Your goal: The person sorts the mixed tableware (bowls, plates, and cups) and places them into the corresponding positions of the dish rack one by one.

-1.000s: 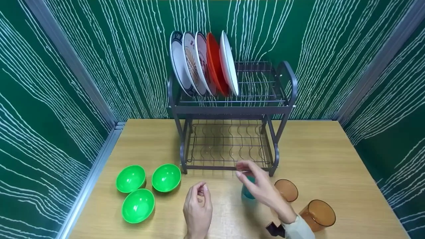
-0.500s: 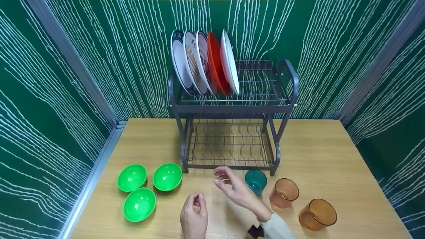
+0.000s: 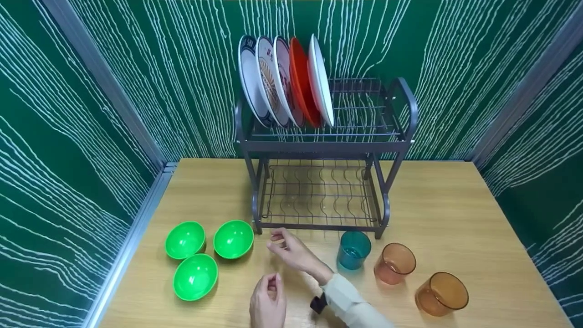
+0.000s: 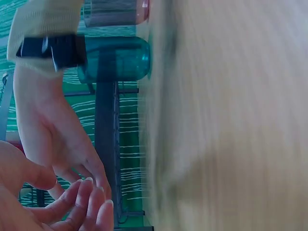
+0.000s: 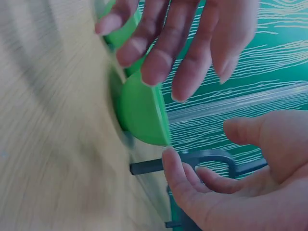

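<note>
In the head view my right hand (image 3: pixel 295 253) reaches leftward over the table in front of the dish rack, holding nothing, its fingers loosely bent. It is nearest a green bowl (image 3: pixel 233 239). My left hand (image 3: pixel 268 301) hovers just nearer to me, fingers loosely curled and empty. Two more green bowls, one behind (image 3: pixel 185 240) and one in front (image 3: pixel 196 277), stand at the left. The right wrist view shows both hands, my right (image 5: pixel 255 187) and my left (image 5: pixel 173 38), apart from a green bowl (image 5: pixel 144 110). In the left wrist view my left hand (image 4: pixel 62 207) partly overlaps my right.
A two-tier dish rack (image 3: pixel 319 146) stands at the back, with several plates upright on top, including an orange plate (image 3: pixel 303 84) and a white plate (image 3: pixel 320 82). At the right are a teal glass (image 3: pixel 354 250), a pinkish glass (image 3: pixel 395 264) and an amber glass (image 3: pixel 442 294).
My right hand has moved left from over the teal glass toward the green bowls, uncovering the glasses. My left hand has drawn slightly nearer to me. The head view has shifted a little.
</note>
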`<state>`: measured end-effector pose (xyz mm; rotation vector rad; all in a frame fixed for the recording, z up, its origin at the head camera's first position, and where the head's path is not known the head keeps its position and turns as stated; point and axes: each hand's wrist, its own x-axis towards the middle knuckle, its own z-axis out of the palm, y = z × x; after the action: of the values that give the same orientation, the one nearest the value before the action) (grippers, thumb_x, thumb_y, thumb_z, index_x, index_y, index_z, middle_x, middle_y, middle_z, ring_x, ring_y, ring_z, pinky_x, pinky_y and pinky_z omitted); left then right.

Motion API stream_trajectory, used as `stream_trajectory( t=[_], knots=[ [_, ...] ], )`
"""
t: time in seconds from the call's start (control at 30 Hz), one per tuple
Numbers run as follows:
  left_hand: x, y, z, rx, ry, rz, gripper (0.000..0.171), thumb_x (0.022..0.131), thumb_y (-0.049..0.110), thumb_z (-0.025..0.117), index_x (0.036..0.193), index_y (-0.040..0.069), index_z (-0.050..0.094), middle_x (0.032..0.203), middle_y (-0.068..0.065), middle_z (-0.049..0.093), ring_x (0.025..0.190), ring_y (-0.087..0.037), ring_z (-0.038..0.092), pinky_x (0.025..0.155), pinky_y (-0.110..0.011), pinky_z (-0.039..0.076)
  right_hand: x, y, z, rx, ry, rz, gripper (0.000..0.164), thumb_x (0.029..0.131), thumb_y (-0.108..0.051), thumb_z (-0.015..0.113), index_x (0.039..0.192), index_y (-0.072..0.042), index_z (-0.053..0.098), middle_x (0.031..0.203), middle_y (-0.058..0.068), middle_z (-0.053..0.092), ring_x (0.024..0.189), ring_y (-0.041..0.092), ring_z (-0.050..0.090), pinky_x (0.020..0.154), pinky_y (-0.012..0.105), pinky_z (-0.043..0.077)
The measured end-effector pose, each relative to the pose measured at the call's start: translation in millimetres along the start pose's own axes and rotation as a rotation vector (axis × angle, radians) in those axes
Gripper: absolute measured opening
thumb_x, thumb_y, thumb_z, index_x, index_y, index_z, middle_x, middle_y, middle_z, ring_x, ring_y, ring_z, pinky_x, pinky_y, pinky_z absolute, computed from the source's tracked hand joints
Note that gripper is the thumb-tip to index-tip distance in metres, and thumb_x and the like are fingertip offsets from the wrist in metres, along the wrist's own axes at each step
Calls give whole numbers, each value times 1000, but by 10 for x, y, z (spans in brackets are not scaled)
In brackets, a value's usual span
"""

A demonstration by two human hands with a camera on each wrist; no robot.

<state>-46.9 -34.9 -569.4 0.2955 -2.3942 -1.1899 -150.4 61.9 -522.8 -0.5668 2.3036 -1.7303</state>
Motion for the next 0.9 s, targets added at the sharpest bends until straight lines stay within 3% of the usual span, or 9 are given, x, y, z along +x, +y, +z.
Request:
stream_trajectory(
  t=[0.13, 0.23, 0.47, 0.67, 0.9],
  knots=[
    [-29, -53, -4, 19, -4, -13, 4, 90, 21, 64, 87, 21, 66, 77, 18, 56, 71, -1, 55, 65, -26, 49, 183, 205, 133, -9, -15, 50, 43, 97, -24, 55, 127, 5, 45, 119, 22, 55, 98, 29, 61, 85, 37, 53],
    [-40, -85, -16, 21, -3, -9, 4, 90, 21, 64, 86, 22, 66, 77, 18, 56, 71, -1, 54, 65, -25, 49, 283, 231, 223, 3, -37, 95, 46, 97, -27, 55, 126, 7, 46, 117, 18, 57, 96, 28, 62, 86, 39, 52],
    [-79, -115, -37, 53, 12, -39, 4, 89, 25, 65, 86, 22, 66, 76, 18, 55, 71, -2, 55, 63, -27, 47, 442, 265, 427, 150, -102, 203, 51, 97, -28, 54, 131, 9, 41, 109, 20, 60, 90, 37, 65, 84, 46, 53],
    [-106, -139, -46, 78, 16, -75, 4, 87, 24, 67, 89, 21, 67, 77, 17, 55, 70, -4, 55, 61, -30, 47, 548, 356, 569, 194, -112, 225, 47, 97, -29, 54, 127, 6, 46, 102, 22, 62, 87, 37, 65, 77, 47, 55],
    [-121, -206, -43, 73, 32, -70, 6, 88, 15, 62, 90, 17, 67, 76, 15, 55, 66, -2, 53, 57, -29, 46, 623, 421, 657, 210, -81, 222, 46, 99, -22, 51, 133, 6, 41, 101, 14, 63, 84, 32, 67, 74, 38, 57]
  ],
)
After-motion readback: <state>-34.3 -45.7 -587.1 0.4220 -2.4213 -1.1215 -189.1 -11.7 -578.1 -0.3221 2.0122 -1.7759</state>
